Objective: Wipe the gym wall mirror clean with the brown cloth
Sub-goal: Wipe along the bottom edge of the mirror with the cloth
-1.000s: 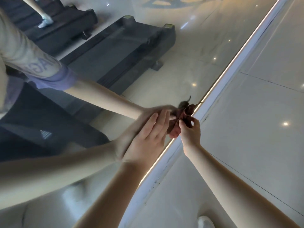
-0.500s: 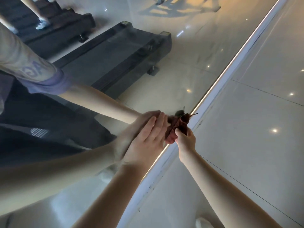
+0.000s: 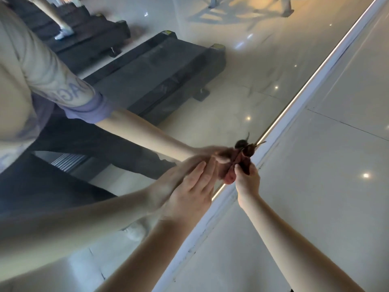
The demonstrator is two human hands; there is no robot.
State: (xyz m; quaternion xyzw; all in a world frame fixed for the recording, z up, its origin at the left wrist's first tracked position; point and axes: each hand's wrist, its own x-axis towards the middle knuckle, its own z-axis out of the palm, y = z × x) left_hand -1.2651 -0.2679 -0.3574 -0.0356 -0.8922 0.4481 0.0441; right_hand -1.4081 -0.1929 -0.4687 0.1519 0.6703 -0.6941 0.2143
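- The right hand (image 3: 246, 181) pinches the brown cloth (image 3: 245, 160) bunched into a wad, thumb and fingers curled round it, probably so that a firm pad meets the glass.
- The cloth sits just past the left fingertips, against the bottom edge of the mirror (image 3: 242, 85) where it meets the white frame (image 3: 303, 102). The lowest strip looks to be the part in hand.
- The left hand (image 3: 193, 190) lies flat on the glass just beside the right, fingers straight, holding nothing; it seems to brace the downward lean.
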